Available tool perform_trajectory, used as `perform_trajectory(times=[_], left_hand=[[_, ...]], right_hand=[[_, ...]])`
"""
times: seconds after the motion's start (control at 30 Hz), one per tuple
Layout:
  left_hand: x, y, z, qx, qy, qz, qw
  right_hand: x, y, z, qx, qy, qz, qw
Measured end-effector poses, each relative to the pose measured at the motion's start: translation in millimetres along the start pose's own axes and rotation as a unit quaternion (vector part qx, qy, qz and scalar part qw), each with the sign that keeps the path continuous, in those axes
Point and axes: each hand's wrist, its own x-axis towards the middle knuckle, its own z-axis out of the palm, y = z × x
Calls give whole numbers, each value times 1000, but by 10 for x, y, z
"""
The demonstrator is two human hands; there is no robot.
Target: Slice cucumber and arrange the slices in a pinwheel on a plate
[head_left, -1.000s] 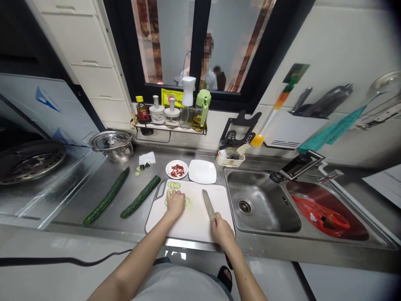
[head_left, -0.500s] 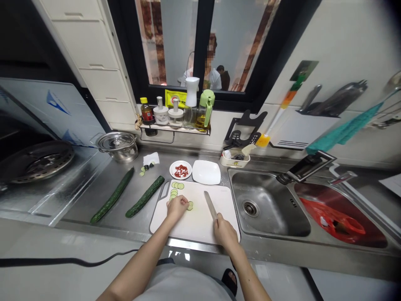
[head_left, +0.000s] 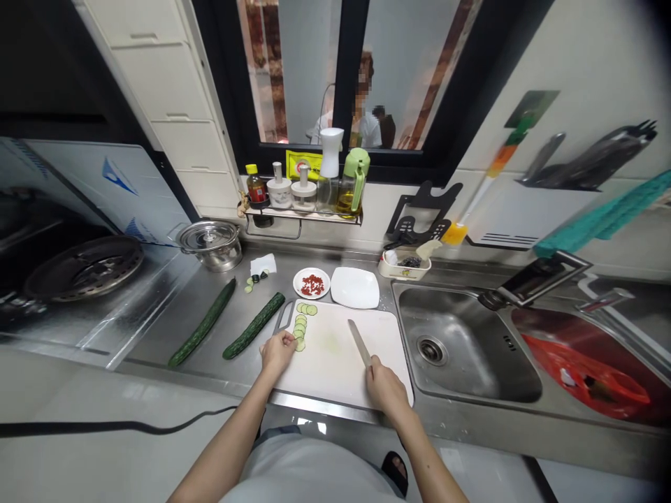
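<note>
At centre-left of the frame, one cucumber (head_left: 203, 325) and a second cucumber (head_left: 254, 327) lie apart on the steel counter (head_left: 152, 349). Near centre, the left hand (head_left: 277, 353) has its fingertips drawn together at the lowest of the cucumber slices (head_left: 300, 326) on the cutting board (head_left: 325, 377); whether it grips cannot be told. Right of centre, the right hand (head_left: 386, 385) is closed around the knife (head_left: 359, 341).

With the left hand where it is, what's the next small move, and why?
Probably ease the left hand off the nearest cucumber slice: that slice appears to lie already at the near end of the column of slices on the cutting board, while the right hand holds the knife clear of them.
</note>
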Motion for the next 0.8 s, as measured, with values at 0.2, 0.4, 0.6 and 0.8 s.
perform_trajectory(times=[0.2, 0.4, 0.6, 0.8], left_hand=[[10, 34, -25, 35, 7, 7, 999], [-26, 41, -20, 56, 20, 10, 998], [2, 177, 47, 48, 42, 64, 996], [253, 565, 96, 103, 37, 102, 989]], right_hand=[[-5, -8, -9, -14, 3, -5, 1000], [10, 5, 10, -5, 4, -3, 1000], [-5, -23, -33, -9, -9, 1, 1000], [-7, -45, -58, -25, -10, -1, 1000]])
